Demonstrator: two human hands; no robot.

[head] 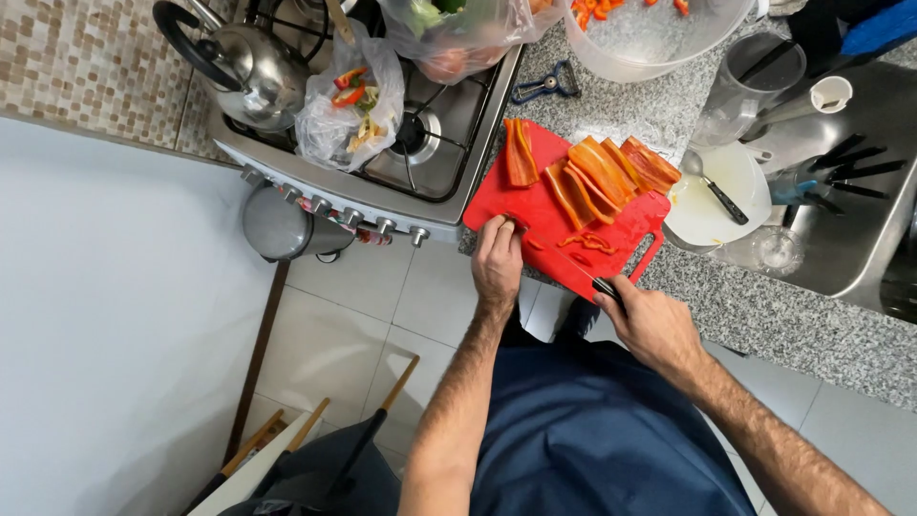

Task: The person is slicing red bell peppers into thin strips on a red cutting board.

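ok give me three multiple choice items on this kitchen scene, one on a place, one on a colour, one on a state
1. Where does the kettle sit?
A. on the stove
B. in the sink
C. on the floor

2. What colour is the cutting board?
A. white
B. green
C. red

3. How is the right hand?
A. open and flat
B. closed on the knife handle
C. resting in the bowl

Answers: 1 A, it stands on the stove grate. 2 C, the board under the pepper strips is red. 3 B, its fingers wrap the dark knife handle, while the left hand presses on the board.

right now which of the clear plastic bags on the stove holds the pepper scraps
The smaller clear plastic bag beside the steel kettle; the larger clear bag behind holds whole vegetables.
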